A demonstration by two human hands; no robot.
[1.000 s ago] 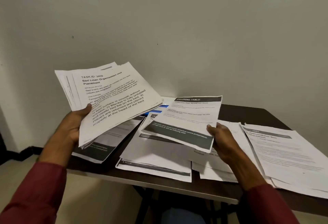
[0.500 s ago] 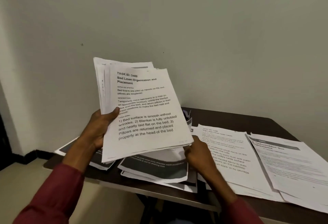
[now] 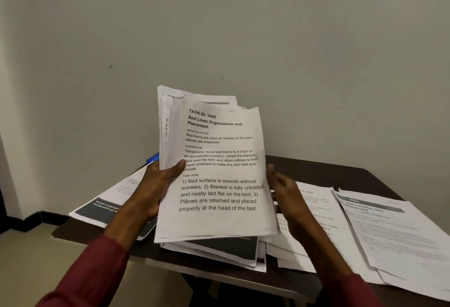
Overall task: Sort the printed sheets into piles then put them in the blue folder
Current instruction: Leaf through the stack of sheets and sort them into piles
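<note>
Gripping the stack (image 3: 219,185) upright at frame centre in my left hand (image 3: 155,190), right hand (image 3: 287,194) straight-fingered just beside its right edge, folder (image 3: 153,159) corner peeking left of the stack, loose sheets (image 3: 394,229) across the counter (image 3: 316,170) at lower right.

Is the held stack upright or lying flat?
Upright: the left hand grips the stack by its left edge, front page facing the camera.

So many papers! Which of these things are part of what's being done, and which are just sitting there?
Part of the job:
held stack, gripped by the left hand
right hand, open beside it
loose sheets on the table
blue folder, only a corner showing

Just there:
table
wall
</note>
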